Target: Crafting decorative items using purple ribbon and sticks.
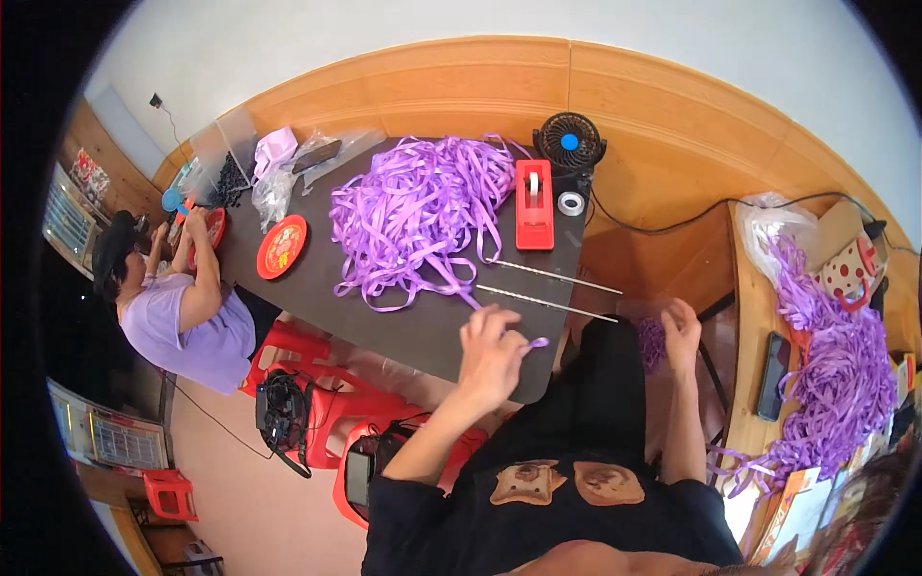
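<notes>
My left hand (490, 357) is at the near edge of the dark table, fingers curled around a purple ribbon (471, 300). A short looped end of the ribbon sticks out by the thumb. It appears to run back to a large tangled heap of purple ribbon (423, 211). Past the table's right edge, over the gap by my leg, is my right hand (682, 331), fingers bent together. Something faint and see-through seems to be at its fingertips, too unclear to name. Between the hands, two thin silvery rods (547, 301) lie side by side, jutting over the table edge.
A red tape dispenser (534, 221), a tape roll (570, 204) and a black fan (569, 142) stand at the table's right. Left are a red plate (282, 247) and a person in a purple shirt (197, 322). More purple ribbon (840, 384) and a phone (772, 376) lie on the right-hand bench.
</notes>
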The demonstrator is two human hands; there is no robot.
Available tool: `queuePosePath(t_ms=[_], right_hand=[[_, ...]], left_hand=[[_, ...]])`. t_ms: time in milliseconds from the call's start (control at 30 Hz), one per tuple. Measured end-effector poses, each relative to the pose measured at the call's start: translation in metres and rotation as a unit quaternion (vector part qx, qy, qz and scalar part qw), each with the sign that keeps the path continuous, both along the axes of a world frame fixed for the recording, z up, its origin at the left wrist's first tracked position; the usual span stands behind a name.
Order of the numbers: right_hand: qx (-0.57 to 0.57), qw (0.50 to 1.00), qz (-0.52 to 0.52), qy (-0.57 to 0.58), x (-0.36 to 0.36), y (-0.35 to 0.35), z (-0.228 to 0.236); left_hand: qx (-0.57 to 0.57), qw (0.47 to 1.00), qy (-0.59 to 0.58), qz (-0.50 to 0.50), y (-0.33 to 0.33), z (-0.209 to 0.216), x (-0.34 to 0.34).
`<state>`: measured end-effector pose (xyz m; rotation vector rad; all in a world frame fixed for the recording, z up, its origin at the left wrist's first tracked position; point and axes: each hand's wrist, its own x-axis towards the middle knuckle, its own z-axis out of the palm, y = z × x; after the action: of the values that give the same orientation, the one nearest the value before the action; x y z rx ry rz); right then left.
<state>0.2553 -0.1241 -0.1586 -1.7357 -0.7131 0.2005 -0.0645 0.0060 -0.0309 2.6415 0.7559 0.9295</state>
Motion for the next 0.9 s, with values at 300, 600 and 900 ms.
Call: queuePosePath(t_ms=[300,600,900], right_hand=[[0.033,0.897,0.441,0.008,-0.139,-0.010,0.143],[0.127,0.928,0.345,-0.055,-0.131,-0.035,0.144],[0.369,0.880,0.045,0.297,-0.051,-0.065,0.101]], left_hand=[[-0.175,0.950,-0.128,-0.223,-0.047,0.012,0.040],[-0.557,0.784,-0.036,-0.273,-0.042,0.019,0.030],[-0.563,0.786,0.010,-0.257,-0.004,0.012,0.010]])
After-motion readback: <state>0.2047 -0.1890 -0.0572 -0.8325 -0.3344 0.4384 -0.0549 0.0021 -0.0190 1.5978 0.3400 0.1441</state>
